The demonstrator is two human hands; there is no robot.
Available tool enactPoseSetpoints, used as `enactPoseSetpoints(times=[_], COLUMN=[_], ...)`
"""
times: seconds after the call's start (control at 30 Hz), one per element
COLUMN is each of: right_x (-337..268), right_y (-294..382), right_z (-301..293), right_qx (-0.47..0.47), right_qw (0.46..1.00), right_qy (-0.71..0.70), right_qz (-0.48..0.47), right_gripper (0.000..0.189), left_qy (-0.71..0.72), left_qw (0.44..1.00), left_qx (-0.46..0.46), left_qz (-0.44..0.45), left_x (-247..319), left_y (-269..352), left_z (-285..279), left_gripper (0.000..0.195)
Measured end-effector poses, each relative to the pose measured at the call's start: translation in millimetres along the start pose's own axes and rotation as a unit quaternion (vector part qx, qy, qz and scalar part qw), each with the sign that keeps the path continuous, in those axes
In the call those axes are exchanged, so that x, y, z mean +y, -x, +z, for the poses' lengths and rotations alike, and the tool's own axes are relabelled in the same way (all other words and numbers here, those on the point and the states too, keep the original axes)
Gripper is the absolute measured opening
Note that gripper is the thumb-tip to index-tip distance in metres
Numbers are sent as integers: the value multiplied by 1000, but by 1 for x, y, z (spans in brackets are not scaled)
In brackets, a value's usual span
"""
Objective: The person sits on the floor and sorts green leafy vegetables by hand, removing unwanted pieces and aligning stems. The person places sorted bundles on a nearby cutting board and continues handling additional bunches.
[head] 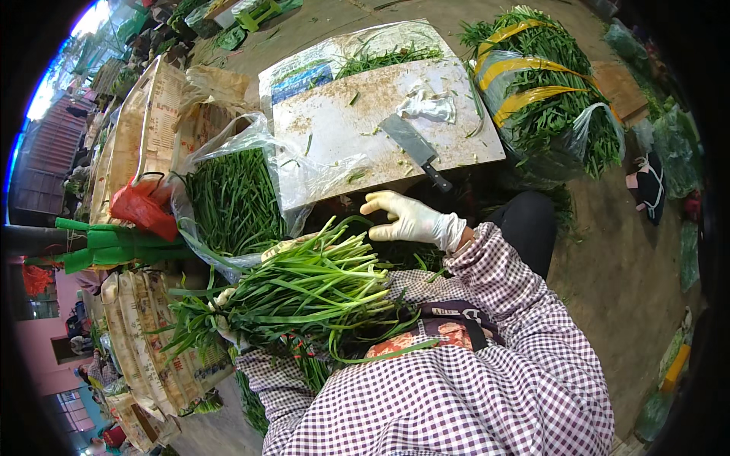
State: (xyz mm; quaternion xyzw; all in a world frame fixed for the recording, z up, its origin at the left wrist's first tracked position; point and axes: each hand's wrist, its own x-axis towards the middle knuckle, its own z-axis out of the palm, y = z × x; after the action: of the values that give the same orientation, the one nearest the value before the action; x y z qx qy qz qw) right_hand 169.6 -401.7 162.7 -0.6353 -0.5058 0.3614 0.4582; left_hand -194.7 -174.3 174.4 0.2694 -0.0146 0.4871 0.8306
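My left hand (227, 316), in a pale glove and largely covered by leaves, grips a loose bunch of long green leafy stalks (308, 285), like garlic chives, held across my lap with the pale ends to the right. My right hand (402, 219), in a whitish glove, holds nothing; its fingers are apart, just off the stalk ends and below the board's near edge. On the stained white board (342, 131) a cleaver (409, 141) lies with its black handle over the edge. A crumpled white cloth or glove (430, 107) lies beside its blade.
A clear plastic bag of green stalks (234, 199) stands left of the board. Right of it is a large bundle of greens (542, 91) bound with yellow tape. Woven sacks (162, 342), a red plastic bag (145, 208) and green strips (125, 245) are at the left.
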Motion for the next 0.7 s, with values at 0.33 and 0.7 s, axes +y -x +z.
enactPoseSetpoints(times=[0.33, 0.7], right_x=[24, -17], right_y=[41, 49], right_z=[64, 20], right_qx=[-127, 106], right_qw=[977, 963], right_qy=[-63, 233], right_qz=[158, -86], right_gripper=[28, 19], left_qy=[97, 84], left_qw=[988, 988], left_qx=[-120, -125], left_qz=[5, 19], left_x=[12, 17], left_y=[-15, -11], left_z=[-54, -74], left_gripper=[17, 23])
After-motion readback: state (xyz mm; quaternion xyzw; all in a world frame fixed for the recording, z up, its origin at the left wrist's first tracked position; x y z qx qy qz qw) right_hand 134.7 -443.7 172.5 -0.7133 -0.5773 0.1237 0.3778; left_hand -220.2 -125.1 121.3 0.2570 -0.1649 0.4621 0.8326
